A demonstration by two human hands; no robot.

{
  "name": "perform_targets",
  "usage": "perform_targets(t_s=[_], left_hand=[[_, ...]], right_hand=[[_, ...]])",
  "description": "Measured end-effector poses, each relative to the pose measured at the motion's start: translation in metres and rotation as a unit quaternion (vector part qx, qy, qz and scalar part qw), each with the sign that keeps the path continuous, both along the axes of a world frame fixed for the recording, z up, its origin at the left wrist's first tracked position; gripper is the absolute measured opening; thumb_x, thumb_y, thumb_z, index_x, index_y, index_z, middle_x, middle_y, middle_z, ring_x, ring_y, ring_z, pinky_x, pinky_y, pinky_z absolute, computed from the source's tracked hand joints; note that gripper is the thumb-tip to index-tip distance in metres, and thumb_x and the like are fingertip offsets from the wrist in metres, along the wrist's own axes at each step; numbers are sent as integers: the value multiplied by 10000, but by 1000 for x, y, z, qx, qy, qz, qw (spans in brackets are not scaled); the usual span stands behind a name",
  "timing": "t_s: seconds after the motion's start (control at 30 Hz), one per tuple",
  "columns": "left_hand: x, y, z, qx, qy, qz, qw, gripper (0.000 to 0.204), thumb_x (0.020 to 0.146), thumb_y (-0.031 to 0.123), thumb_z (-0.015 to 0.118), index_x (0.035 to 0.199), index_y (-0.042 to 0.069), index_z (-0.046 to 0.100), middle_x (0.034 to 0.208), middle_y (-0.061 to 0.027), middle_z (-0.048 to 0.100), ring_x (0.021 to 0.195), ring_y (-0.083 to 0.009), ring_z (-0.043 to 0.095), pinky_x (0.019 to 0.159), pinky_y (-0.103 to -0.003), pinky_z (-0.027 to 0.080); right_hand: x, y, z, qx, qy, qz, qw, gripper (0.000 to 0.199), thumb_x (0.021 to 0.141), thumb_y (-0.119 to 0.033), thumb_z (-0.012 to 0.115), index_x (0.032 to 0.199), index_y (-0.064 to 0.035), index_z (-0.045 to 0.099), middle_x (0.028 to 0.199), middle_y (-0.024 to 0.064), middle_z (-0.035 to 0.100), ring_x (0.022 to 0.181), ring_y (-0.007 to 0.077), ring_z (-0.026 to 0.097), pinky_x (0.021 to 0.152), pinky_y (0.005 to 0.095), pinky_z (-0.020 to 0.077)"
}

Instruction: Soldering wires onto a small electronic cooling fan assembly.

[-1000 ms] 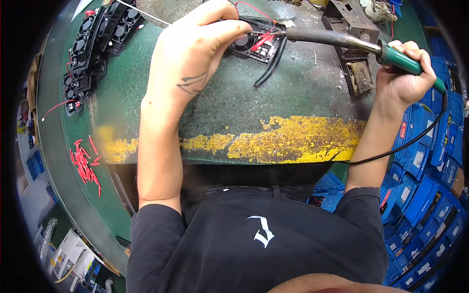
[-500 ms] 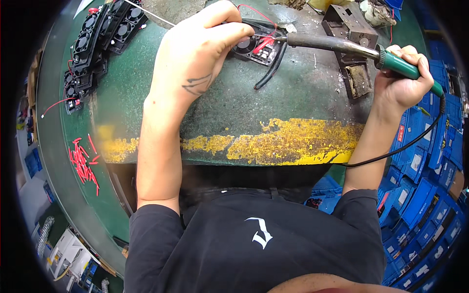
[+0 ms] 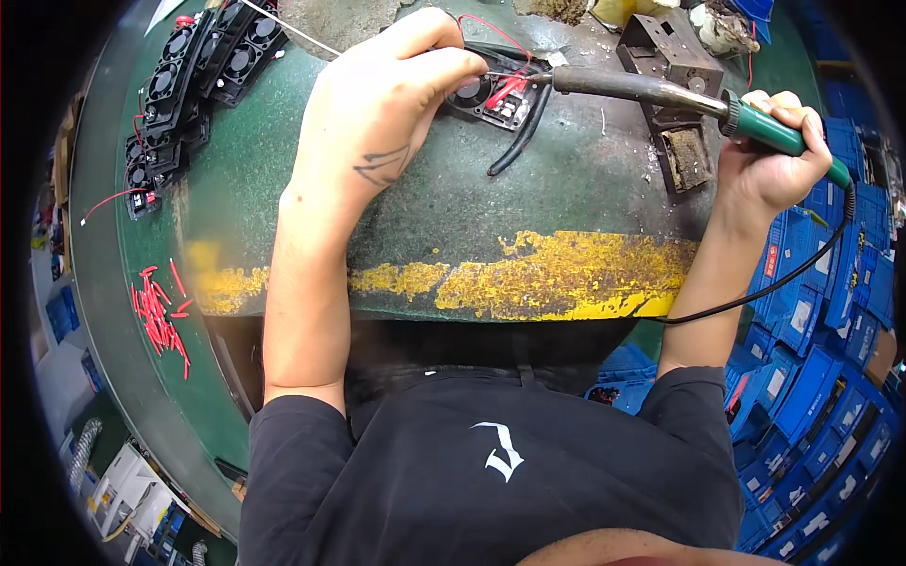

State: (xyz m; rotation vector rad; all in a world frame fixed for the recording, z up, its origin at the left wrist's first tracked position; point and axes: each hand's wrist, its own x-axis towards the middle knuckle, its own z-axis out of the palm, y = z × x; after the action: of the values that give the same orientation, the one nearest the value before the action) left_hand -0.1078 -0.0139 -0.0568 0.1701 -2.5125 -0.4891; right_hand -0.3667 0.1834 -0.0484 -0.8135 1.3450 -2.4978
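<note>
A small black fan (image 3: 491,94) with red and black leads lies on the green bench top (image 3: 528,198). My left hand (image 3: 382,104) rests beside it, fingers pinched on a thin solder wire (image 3: 293,28) that runs off to the upper left, with its end at the fan's leads. My right hand (image 3: 769,160) grips the green handle of a soldering iron (image 3: 651,94). The iron's tip meets the leads at the fan's edge. A black cord (image 3: 755,292) hangs from the handle down past the bench edge.
Rows of black fans (image 3: 189,75) lie at the upper left. Several red sleeve pieces (image 3: 156,311) are scattered on the left ledge. A rusty metal iron stand (image 3: 675,66) sits behind the iron. Blue crates (image 3: 812,377) are stacked at the right. Worn yellow paint marks the bench edge (image 3: 557,283).
My hands, the iron and the fan hold nearly the same places; only tiny shifts show.
</note>
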Motion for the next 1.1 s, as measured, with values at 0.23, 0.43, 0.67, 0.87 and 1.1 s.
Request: perform_targets(t_s=[0.23, 0.43, 0.67, 0.87, 1.1], left_hand=[[0, -1, -2, 1, 4, 2, 1000, 186, 834, 20, 740, 1017, 41, 723, 917, -84, 627, 825, -268, 653, 734, -323, 525], [0, 1, -2, -2, 0, 6, 1000, 189, 833, 20, 741, 1020, 42, 726, 918, -84, 630, 829, -267, 656, 737, -320, 526], [0, 1, -2, -3, 0, 3, 1000, 190, 834, 17, 736, 1023, 41, 724, 920, -85, 633, 833, -273, 659, 740, -320, 528], [-2, -1, -7, -11, 6, 1, 1000, 177, 838, 20, 732, 1014, 39, 721, 921, -87, 637, 835, -282, 660, 741, -334, 530], [-1, -2, -11, -35, 2, 16, 999, 161, 840, 15, 732, 998, 37, 713, 932, -92, 636, 841, -286, 662, 740, -342, 530]], right_hand=[[3, -5, 0, 5, -4, -33, 999, 295, 895, -244, 488, 709, -21, 542, 708, 96, 511, 660, 245, 465, 636, 368, 410], [5, -6, -1, 1, -7, -34, 999, 291, 893, -243, 492, 713, -21, 544, 706, 97, 510, 663, 248, 468, 637, 358, 413], [7, -6, 0, 3, -1, -39, 999, 280, 890, -231, 492, 710, -22, 537, 709, 93, 508, 678, 243, 471, 672, 361, 432], [7, -4, 1, 6, -3, -38, 999, 271, 882, -226, 493, 709, -21, 537, 722, 95, 511, 683, 238, 471, 694, 356, 436], [5, -4, 0, 1, 9, -28, 1000, 265, 881, -222, 493, 710, -24, 530, 728, 97, 518, 683, 232, 468, 705, 355, 435]])
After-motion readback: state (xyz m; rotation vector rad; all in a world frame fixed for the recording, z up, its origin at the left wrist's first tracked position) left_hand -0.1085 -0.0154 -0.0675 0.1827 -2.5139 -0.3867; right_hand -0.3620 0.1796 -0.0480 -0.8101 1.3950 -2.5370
